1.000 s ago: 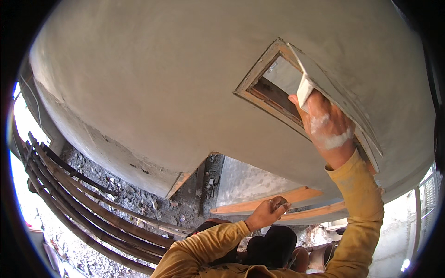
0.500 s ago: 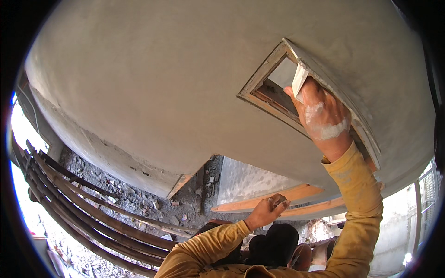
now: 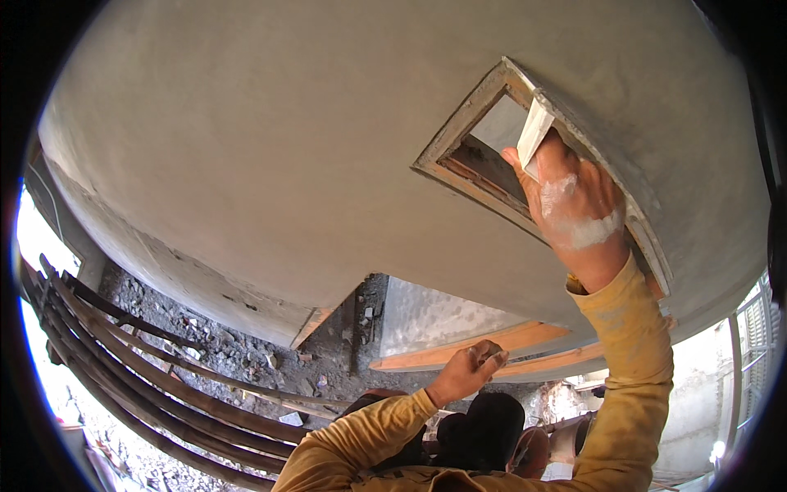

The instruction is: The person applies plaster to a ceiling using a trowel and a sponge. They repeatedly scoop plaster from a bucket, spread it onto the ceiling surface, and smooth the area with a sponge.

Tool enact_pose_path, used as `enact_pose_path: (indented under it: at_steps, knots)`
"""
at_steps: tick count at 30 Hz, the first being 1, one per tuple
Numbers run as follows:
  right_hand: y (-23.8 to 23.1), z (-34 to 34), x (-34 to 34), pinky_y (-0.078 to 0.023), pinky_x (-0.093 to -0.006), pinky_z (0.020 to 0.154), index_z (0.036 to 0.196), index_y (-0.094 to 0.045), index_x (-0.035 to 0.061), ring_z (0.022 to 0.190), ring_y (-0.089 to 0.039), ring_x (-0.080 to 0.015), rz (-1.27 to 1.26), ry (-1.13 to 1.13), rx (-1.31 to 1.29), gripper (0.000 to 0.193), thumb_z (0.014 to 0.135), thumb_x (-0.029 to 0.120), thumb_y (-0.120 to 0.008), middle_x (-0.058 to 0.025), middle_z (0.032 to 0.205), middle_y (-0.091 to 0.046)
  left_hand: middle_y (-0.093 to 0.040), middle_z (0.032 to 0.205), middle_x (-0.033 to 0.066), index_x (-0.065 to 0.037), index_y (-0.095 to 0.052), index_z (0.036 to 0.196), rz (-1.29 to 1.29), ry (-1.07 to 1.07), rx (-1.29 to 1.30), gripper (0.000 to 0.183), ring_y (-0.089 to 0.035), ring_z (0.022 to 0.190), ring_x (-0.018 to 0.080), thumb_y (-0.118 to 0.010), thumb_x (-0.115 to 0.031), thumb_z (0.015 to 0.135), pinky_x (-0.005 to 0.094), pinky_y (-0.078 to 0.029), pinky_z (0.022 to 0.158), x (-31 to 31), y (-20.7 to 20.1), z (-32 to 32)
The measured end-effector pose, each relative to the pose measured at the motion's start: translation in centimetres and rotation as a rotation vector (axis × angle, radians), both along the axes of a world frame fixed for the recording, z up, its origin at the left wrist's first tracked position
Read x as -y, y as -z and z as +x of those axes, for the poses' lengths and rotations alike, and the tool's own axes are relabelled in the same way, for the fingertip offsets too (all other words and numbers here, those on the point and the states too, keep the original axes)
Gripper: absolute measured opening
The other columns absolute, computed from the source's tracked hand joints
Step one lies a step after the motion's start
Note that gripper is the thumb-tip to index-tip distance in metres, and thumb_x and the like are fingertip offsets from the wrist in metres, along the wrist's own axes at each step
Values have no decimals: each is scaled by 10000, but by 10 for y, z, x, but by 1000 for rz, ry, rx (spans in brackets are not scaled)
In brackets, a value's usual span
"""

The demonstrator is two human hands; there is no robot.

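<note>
My right hand [image 3: 574,197], smeared with white paste, is closed on a pale flat piece [image 3: 536,131] that looks like a folded sheet or thin blade. It is held against the right-hand side of a rectangular opening with a raised frame [image 3: 455,123] in a smooth grey plastered wall [image 3: 270,123]. Part of that frame is hidden behind the hand. Lower down, my left hand [image 3: 464,373] hangs near my body, its fingers curled together. A small greyish thing may be between the fingertips, but I cannot make it out.
Long bamboo poles [image 3: 180,394] run along the lower left. Rubble [image 3: 238,348] covers the ground below. A notch in the wall's lower edge shows a wooden strip [image 3: 459,348] on a grey panel [image 3: 434,316]. At the right stands a pale wall [image 3: 697,402].
The view has shifted slightly. My right hand stays at the opening's side with the pale flat piece, tilted a little differently. The left hand remains curled.
</note>
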State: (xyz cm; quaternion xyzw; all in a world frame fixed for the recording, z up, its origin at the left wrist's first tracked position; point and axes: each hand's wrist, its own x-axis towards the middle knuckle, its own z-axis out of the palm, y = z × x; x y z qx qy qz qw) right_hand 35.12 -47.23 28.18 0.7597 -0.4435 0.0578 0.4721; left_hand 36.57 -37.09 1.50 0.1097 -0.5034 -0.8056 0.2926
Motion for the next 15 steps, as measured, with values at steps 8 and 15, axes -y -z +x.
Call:
enact_pose_path:
  at_steps: [8, 15]
  knots:
    - [-1, -31, -18, -450, -391, 468, 825, -571, 74, 538, -588, -319, 10, 34, 63, 235, 847, 276, -690, -112, 611, -581, -646, 928, 91, 45, -565, 1088, 2, -20, 9, 339, -592, 733, 116, -542, -269, 963, 255, -510, 656, -3, 0, 1]
    - [-5, -9, -11, -444, -392, 457, 820, -550, 67, 527, -586, -317, 39, -25, 133, 256, 845, 276, -695, -98, 614, -590, -656, 968, 121, 57, -560, 1102, -66, -49, 7, 352, -623, 794, 140, -534, -266, 965, 268, -527, 673, -2, 3, -1]
